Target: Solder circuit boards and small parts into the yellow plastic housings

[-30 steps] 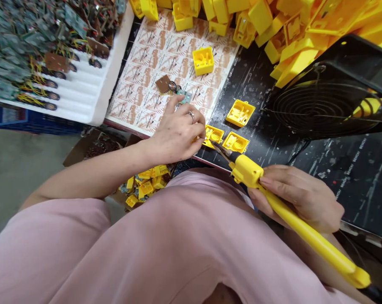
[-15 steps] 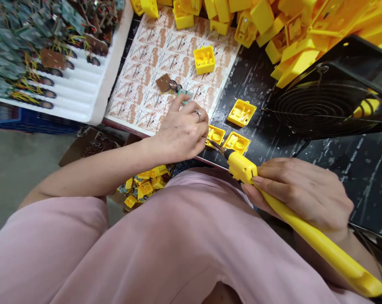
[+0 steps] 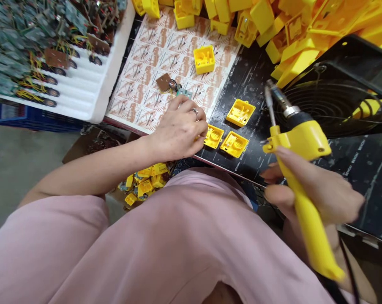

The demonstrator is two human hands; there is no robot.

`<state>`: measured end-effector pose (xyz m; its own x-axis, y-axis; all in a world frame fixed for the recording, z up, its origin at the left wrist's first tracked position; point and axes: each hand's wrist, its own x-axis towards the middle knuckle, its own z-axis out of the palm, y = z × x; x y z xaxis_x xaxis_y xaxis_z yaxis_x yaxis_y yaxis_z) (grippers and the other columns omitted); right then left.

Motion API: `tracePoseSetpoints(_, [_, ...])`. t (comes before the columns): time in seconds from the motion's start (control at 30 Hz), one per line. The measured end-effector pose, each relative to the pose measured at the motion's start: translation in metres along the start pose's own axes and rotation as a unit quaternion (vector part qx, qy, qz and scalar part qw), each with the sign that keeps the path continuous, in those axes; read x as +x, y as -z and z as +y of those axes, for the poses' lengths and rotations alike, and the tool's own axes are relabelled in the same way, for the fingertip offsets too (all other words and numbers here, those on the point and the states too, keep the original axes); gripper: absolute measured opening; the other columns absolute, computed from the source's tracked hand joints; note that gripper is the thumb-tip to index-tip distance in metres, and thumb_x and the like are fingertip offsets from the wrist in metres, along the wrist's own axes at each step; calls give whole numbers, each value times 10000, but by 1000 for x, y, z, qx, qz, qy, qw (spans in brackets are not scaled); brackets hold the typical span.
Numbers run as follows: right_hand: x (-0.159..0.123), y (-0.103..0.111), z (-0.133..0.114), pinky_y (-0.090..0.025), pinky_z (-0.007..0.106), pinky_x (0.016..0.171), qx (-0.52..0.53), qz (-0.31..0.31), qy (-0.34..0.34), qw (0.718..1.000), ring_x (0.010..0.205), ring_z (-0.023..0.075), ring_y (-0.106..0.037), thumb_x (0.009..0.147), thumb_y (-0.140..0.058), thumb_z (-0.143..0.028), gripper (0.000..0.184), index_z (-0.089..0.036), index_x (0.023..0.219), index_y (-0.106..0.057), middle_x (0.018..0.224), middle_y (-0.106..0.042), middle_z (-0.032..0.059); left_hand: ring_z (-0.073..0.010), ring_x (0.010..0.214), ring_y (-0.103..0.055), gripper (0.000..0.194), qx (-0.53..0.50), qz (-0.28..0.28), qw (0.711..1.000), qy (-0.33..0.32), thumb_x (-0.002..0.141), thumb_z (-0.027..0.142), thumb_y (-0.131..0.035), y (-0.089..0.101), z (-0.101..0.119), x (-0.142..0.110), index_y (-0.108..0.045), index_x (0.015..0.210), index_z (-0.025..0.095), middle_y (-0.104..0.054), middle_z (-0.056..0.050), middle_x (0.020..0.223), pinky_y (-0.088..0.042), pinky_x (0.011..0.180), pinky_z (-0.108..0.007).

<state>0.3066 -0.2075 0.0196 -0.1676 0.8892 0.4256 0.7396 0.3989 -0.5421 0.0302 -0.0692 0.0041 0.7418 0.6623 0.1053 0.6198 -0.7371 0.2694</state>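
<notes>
Grey floor (image 3: pixel 23 164) shows far left of the left hand (image 3: pixel 181 131), below a white foam tray (image 3: pixel 107 93) crowded with circuit boards (image 3: pixel 26 46). At that hand's fingertips, a green board (image 3: pixel 185 92) lies on a printed sheet (image 3: pixel 140 82) covering part of a black workbench (image 3: pixel 377 190). The hand curls over the left edge of an open yellow case (image 3: pixel 214 136); whether it grips, I cannot tell. Two more open cases (image 3: pixel 234 144) sit to its right. Next, the right hand (image 3: pixel 324 190) grasps a yellow soldering iron (image 3: pixel 301 141) before a black fan (image 3: pixel 333 105), a heap of yellow casings (image 3: pixel 292 38) beyond.

yellow soldering gun (image 3: pixel 306 137), tilted tip-up at frame right, open yellow casing (image 3: pixel 214 136), partly hidden near centre, green circuit board (image 3: pixel 185 92) above
</notes>
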Motion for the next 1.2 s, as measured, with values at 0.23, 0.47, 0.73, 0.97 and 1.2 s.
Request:
tracePoseSetpoints(0.23, [21, -35, 16, -594, 332, 702, -133, 18, 123, 983, 770, 220, -707, 884, -829, -383, 384, -210, 1187, -669, 828, -706, 30, -272, 1193, -651, 294, 4, 58, 998, 28, 991, 421, -544, 37, -20, -7, -678, 1184, 244, -735, -54, 1239, -474, 1109, -493])
tracePoseSetpoints(0.47, [33, -38, 16, -659, 442, 937, -78, 41, 77, 993, 1150, 306, -753, 891, -804, -240, 598, -279, 1425, -537, 1287, -745, 105, -123, 916, -655, 312, 45, 105, 986, 122, 1032, 413, -523, 67, -96, -13, -760, 1029, 209, -794, 34, 1019, -518, 896, -301])
tracePoseSetpoints(0.73, [109, -78, 14, -588, 463, 1067, -135, -31, 183, 973, 981, 220, -765, 1010, -653, -283, 355, -244, 1346, -544, 1103, -755, 57, -302, 1362, -606, 199, -27, 25, 999, -18, 888, 341, -633, 16, -96, 4, -770, 1011, 268, -758, -9, 1303, -392, 1220, -536])
tracePoseSetpoints(0.97, [102, -77, 15, -604, 436, 1016, -94, -107, 156, 977, 1001, 237, -759, 986, -691, -312, 418, -247, 1378, -564, 1074, -764, 59, -193, 839, -745, 322, -268, 70, 957, 90, 963, 425, -563, 10, -93, 19, -767, 1020, 183, -793, -53, 894, -612, 859, -386])
tracePoseSetpoints(1.2, [63, -21, -8, -569, 256, 675, -88, 19, 140, 986, 577, 131, -664, 941, -761, -231, 275, -274, 1203, -688, 691, -700, -54, -231, 966, -714, 169, -122, -26, 992, -18, 906, 327, -634, 20, -61, 24, -790, 871, 275, -765, 23, 806, -311, 1239, -647])
